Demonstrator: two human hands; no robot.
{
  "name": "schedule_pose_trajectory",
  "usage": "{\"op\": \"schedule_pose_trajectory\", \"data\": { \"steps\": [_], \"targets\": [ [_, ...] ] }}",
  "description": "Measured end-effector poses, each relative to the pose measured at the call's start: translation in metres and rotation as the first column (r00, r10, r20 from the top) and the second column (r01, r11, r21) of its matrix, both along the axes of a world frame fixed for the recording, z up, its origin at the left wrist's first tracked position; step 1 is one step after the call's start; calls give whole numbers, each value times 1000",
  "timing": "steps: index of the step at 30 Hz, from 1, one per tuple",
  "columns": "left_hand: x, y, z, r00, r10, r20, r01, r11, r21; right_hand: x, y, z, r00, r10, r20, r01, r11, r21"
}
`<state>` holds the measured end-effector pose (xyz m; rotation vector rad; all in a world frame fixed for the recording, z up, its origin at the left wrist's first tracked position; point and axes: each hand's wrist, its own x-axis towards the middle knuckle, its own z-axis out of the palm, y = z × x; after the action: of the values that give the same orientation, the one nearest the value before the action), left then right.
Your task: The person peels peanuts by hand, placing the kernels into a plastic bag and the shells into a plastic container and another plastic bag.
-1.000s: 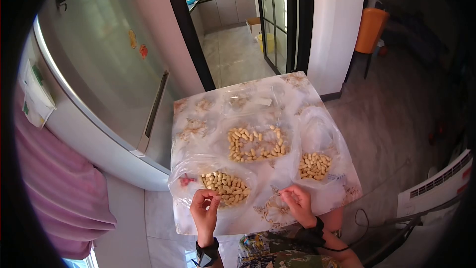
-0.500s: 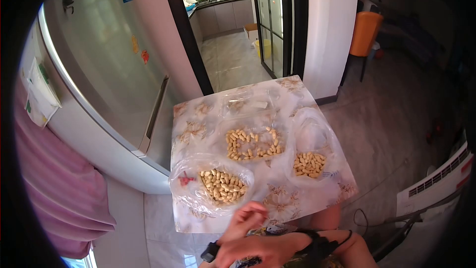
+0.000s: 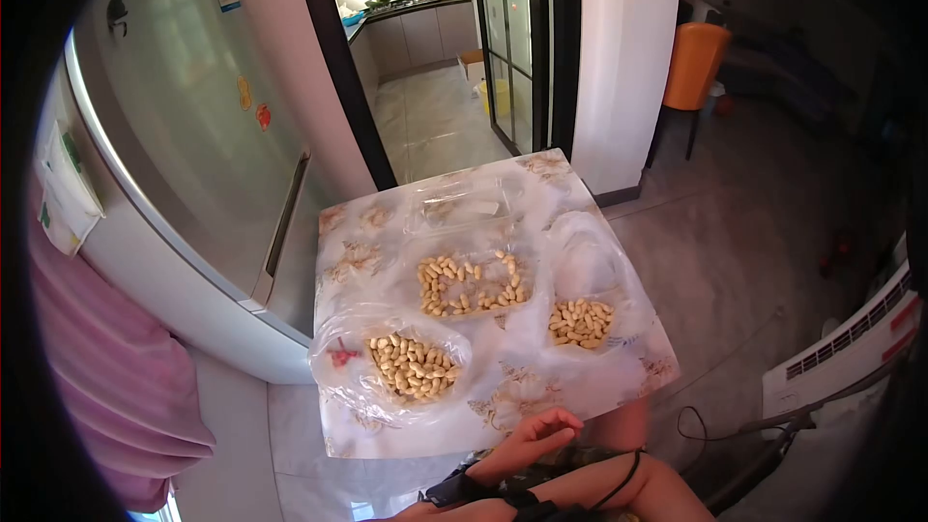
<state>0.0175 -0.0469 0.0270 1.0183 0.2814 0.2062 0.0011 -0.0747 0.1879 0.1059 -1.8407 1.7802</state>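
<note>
A small table with a floral plastic cover (image 3: 565,382) carries three clear bags of peanuts: one near left (image 3: 411,367), one in the middle (image 3: 471,285), one at the right (image 3: 580,321). My left hand (image 3: 532,435) hovers just below the table's near edge, fingers loosely stretched toward the right, holding nothing; a black band sits on its wrist. My right forearm (image 3: 628,483), with a black band and cable, crosses underneath toward that wrist. Its hand is mostly hidden at the bottom edge.
A flat clear bag (image 3: 459,203) lies at the table's far side. A steel fridge (image 3: 193,155) stands close on the left, with pink cloth (image 3: 106,377) beside it. An orange chair (image 3: 696,63), a white heater (image 3: 836,367) and a floor cable lie to the right.
Both hands left the near-left bag and the table top and drew back below the table's edge, where the right arm now crosses under the left wrist. The view shifted slightly.
</note>
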Motion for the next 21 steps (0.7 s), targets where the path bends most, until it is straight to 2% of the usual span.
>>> {"op": "schedule_pose_trajectory", "data": {
  "steps": [2,3,5,6,8,9,11,12,14,15,17,18,19,20,21],
  "targets": [
    [3,-2,0,999,28,46,-28,1000,-4,7,4,5,990,48,133,-54,998,44],
    [4,-2,1,998,33,46,-33,999,-4,9,3,4,990,53,134,-60,997,44],
    [6,-3,2,999,4,45,-3,1000,-7,10,0,1,990,36,134,-24,996,-91],
    [6,-4,1,999,1,45,-1,1000,-9,5,-3,-8,990,33,134,-21,995,-93],
    [7,-3,-3,999,-9,30,11,999,-49,-6,-9,-23,947,-321,-29,322,944,68],
    [8,-4,-2,1000,-10,29,11,999,-49,-5,-10,-24,946,-321,-31,323,944,68],
    [8,-4,-1,999,-3,52,4,999,-33,1,-8,-20,976,-199,93,200,980,-3],
    [7,-5,1,999,0,50,1,999,-35,6,-5,-15,976,-196,92,197,980,-5],
    [6,-6,5,1000,-19,6,20,997,-72,15,1,-5,977,-13,213,3,999,49],
    [6,-7,6,1000,-19,6,20,997,-72,15,0,-5,977,-13,213,3,999,49],
    [8,-7,7,1000,-18,10,18,998,-63,17,-1,-5,968,52,244,-30,995,-90],
    [9,-7,7,1000,-18,11,19,998,-65,11,-5,-13,968,52,245,-30,995,-92],
    [8,-7,6,1000,-23,1,23,997,-72,1,-11,-28,982,-152,112,156,987,-29],
    [8,-7,5,1000,-30,-10,29,997,-78,-3,-12,-30,939,-343,-35,344,939,9],
    [8,-6,4,999,-32,-11,31,996,-78,-2,-13,-32,938,-345,-36,346,938,9]
  ]
}}
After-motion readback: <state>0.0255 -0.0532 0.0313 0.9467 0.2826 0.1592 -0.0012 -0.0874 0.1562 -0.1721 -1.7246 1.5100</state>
